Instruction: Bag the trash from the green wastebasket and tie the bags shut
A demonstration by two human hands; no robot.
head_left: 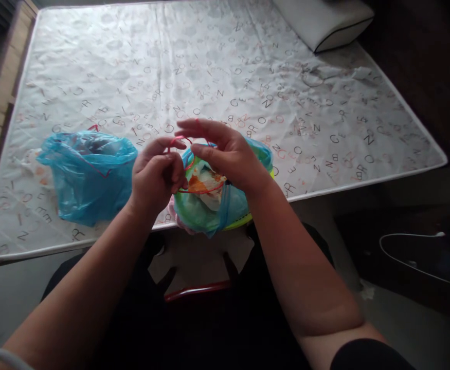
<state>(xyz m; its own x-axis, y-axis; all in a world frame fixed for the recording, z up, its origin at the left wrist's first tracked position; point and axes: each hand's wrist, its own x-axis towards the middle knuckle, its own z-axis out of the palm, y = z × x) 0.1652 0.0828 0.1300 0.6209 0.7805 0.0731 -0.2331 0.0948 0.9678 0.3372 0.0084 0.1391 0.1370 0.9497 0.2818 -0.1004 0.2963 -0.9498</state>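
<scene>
A thin red string (205, 192), perhaps a drawstring, runs in loops between my two hands. My left hand (156, 173) is closed with the string pinched in its curled fingers. My right hand (232, 154) has the string round its fingers, with thumb and fingers drawn together on it. Below the hands sits a round yellow-green container (242, 222) lined with a blue plastic bag (237, 203). Crumpled whitish and orange waste (209, 181) shows inside. My right wrist hides part of the rim.
Another blue plastic bag (89, 180) with a red drawstring stands at the left, beside a pale, orange-spotted item (41, 172). A letter-patterned white cloth (209, 67) covers the table. At the back right lies a white box-like object (335, 23); a white cable (406, 235) hangs lower right.
</scene>
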